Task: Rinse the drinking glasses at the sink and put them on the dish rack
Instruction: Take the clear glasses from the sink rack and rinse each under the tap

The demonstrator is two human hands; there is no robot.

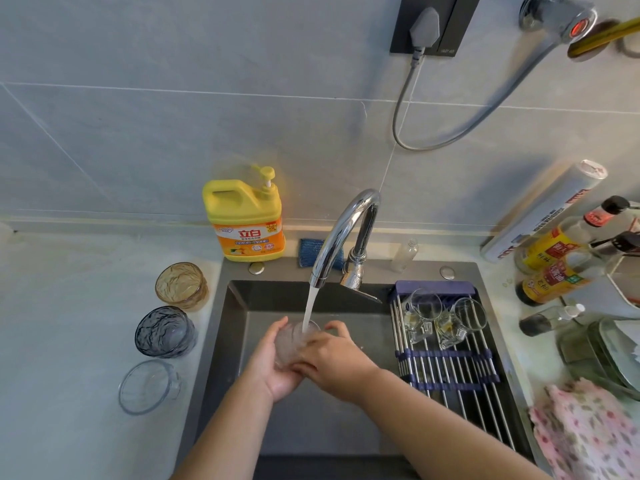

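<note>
Over the dark sink [225, 341], both my hands hold a clear textured glass [293, 341] under the stream running from the chrome tap [341, 233]. My left hand [273, 362] cups it from below and the left; my right hand [329, 358] wraps its right side. On the counter to the left stand an amber glass [180, 285], a dark blue glass [165, 331] and a clear glass [148, 386]. Two clear handled glasses [420, 313] [459, 323] lie on the roll-up dish rack [450, 368] across the sink's right half.
A yellow detergent bottle [246, 220] and a blue sponge [313, 251] sit behind the sink. Sauce bottles [554, 268], a foil roll [543, 213], plates [613, 355] and a pink floral cloth [588, 431] crowd the right counter. A hose [450, 133] hangs on the tiled wall.
</note>
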